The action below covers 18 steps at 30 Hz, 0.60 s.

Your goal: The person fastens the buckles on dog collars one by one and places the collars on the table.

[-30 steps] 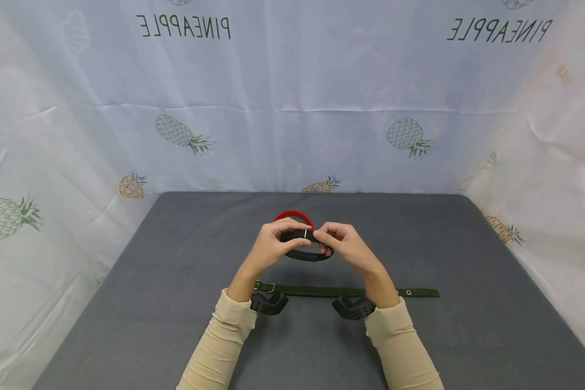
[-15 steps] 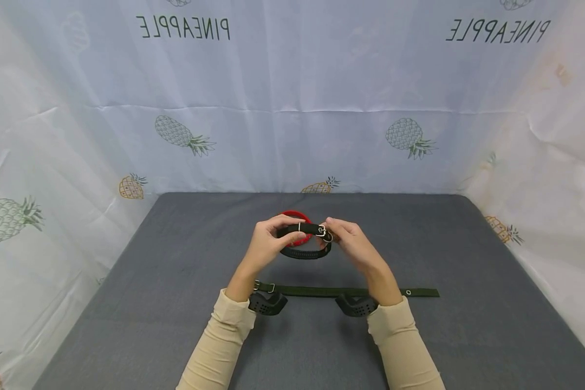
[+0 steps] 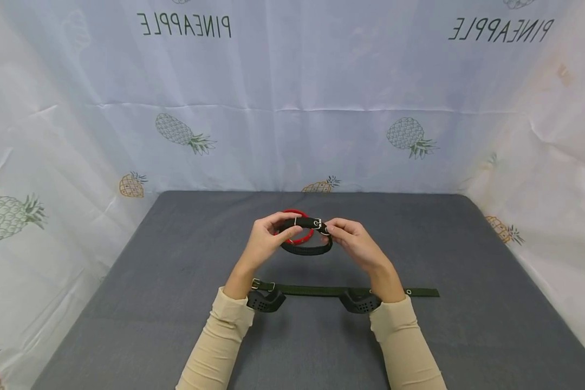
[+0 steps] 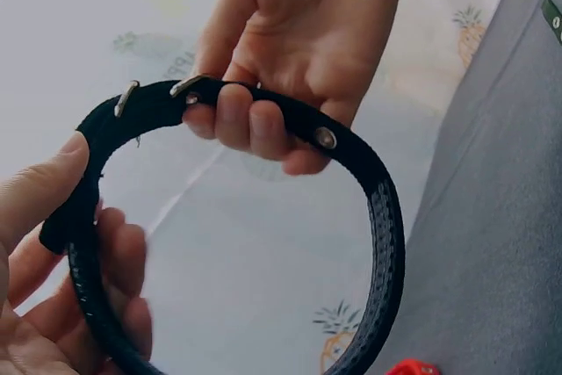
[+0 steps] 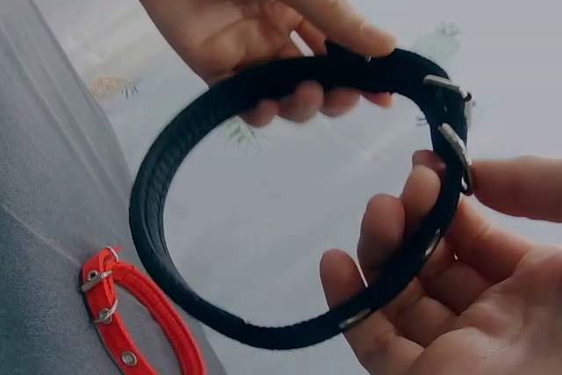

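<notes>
A black collar (image 3: 307, 250), fastened into a loop, is held up above the table between both hands. My left hand (image 3: 262, 244) pinches its left side by the strap end, thumb in front and fingers behind. At the right side, near the metal buckle (image 3: 318, 223), my right hand (image 3: 358, 245) grips the strap between thumb and fingers. The right wrist view shows the right hand's fingers (image 5: 421, 195) reaching inside the loop beside a metal ring (image 5: 455, 151). Metal eyelets (image 4: 326, 137) dot the strap in the left wrist view.
Behind the black collar a red collar (image 3: 299, 240), also looped, rests on the grey table (image 3: 175, 325). A green collar (image 3: 317, 291) lies stretched out flat nearer the person, partly behind the right wrist. A pineapple-print curtain (image 3: 292, 146) surrounds the table's back and sides.
The right hand has shifted slightly right, and the buckle it covered a second ago now shows. Both hands have raised the black collar a little. The red and green collars stay put.
</notes>
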Tool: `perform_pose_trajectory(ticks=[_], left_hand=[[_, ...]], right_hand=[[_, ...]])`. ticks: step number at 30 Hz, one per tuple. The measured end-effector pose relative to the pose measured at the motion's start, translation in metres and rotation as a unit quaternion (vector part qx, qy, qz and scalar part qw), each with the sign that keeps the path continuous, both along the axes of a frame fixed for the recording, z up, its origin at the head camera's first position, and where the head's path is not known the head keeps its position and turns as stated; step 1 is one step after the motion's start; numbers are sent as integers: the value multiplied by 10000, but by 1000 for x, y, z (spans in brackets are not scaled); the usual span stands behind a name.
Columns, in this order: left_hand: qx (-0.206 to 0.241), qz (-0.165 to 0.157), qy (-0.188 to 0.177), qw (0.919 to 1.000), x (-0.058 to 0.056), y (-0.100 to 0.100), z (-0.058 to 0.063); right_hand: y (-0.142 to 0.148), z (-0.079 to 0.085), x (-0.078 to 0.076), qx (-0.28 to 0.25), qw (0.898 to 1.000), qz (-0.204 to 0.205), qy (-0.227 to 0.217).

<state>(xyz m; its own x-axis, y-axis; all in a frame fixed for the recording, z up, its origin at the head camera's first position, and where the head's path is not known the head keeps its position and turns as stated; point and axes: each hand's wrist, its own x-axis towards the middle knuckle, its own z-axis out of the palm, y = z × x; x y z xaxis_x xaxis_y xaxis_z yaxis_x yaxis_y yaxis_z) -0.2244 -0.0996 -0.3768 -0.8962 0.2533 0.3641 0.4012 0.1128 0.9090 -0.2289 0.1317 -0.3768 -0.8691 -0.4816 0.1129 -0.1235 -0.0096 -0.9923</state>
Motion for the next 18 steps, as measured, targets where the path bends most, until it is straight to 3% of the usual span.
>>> perform_pose_trajectory(ticks=[10, 18], left_hand=[[-40, 16, -84, 10000, -2, -10, -2], [77, 118, 140, 9998, -4, -14, -3]], right_hand=[[8, 3, -1, 367, 9988, -99, 299], [23, 5, -7, 627, 9963, -393, 441]])
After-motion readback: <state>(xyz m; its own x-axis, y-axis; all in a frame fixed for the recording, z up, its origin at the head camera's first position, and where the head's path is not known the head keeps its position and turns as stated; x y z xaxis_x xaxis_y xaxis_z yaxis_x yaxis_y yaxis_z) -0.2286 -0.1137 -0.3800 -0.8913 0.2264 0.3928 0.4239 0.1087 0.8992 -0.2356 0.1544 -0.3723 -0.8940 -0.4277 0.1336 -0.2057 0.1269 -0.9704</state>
